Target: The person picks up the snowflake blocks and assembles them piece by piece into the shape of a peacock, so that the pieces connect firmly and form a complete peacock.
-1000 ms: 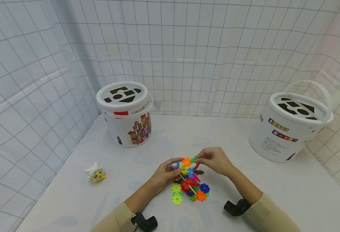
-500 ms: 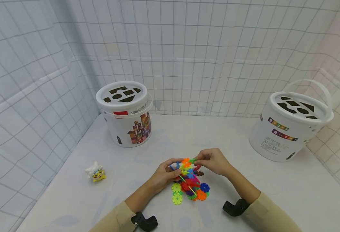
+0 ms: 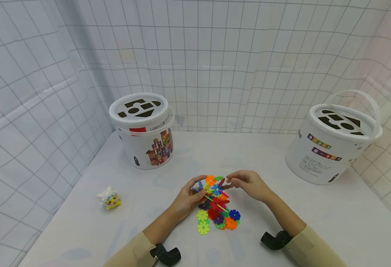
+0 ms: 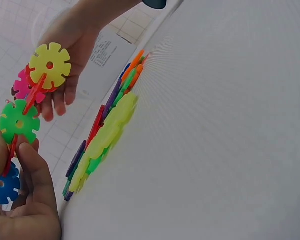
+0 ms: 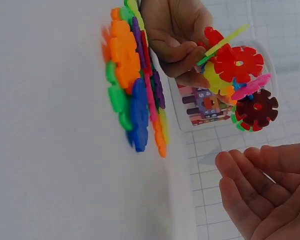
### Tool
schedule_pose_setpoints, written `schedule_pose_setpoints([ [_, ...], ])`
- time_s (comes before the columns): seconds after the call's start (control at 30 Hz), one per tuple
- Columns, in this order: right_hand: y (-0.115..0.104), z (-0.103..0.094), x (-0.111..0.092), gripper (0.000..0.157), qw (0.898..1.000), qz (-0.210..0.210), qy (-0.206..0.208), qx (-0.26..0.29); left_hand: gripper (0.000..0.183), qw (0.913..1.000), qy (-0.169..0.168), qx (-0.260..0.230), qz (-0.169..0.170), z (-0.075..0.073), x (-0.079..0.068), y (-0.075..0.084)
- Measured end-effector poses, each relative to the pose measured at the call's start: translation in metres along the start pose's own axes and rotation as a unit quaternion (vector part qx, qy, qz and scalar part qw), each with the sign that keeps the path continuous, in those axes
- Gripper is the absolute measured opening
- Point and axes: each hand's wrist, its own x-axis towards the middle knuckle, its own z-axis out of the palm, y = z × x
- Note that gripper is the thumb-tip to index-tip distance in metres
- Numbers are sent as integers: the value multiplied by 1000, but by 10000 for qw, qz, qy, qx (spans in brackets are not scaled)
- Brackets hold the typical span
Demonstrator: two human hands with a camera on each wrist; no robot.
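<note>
My left hand [image 3: 185,199] holds a cluster of interlocked plastic snowflake discs [image 3: 217,190] raised over the table. The left wrist view has its thumb and fingers pinching near a green disc [image 4: 19,123], with a yellow disc [image 4: 50,65] farther along. Red, pink and dark brown discs [image 5: 257,109] show on the cluster's other side. My right hand [image 3: 250,185] is just right of the cluster, fingers loosely bent and nothing between them in the right wrist view. Below lies a pile of loose discs, among them orange [image 3: 230,223], dark blue [image 3: 234,214] and yellow-green [image 3: 203,227] ones.
A white lidded bucket [image 3: 143,148] with shape cutouts stands at the back left. Another such bucket [image 3: 319,159], handle raised, is at the right. A small white-and-yellow toy figure [image 3: 110,198] sits at left. Gridded white curtains [image 3: 215,66] enclose the table [image 3: 142,222].
My right hand has let go of the green disc at the cluster's top and drawn slightly right. My left hand has lifted the cluster slightly up and to the left.
</note>
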Motion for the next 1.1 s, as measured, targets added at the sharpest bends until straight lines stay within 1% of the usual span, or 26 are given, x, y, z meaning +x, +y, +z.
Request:
schedule_pose_setpoints([
  [0.13,5,0,-7,23,9987,361,-355,-58,53,9993,318,-219,1,0,1,1],
  [0.27,9,2,-13,19,9946,454,-919,-158,54,9973,647,-348,-34,1,2,3],
  [0.37,10,4,-16,20,9897,568,-1299,-188,55,9966,737,-357,-15,2,3,3],
  [0.47,11,5,-18,25,9853,668,-1531,-355,56,9967,735,-349,13,2,3,4],
  [0.57,11,5,-20,27,9828,613,-1663,-529,57,9970,704,-314,31,2,3,3],
  [0.63,11,5,-21,27,9818,543,-1740,-543,57,9973,681,-269,40,1,3,3],
  [0.83,10,5,-22,18,9807,471,-1870,-332,57,9978,631,-171,81,1,2,2],
  [0.97,12,4,-22,10,9809,593,-1845,-162,56,9978,644,-151,90,1,2,2],
  [1.1,16,1,-21,6,9842,591,-1669,-26,56,9977,660,-144,85,2,1,2],
])
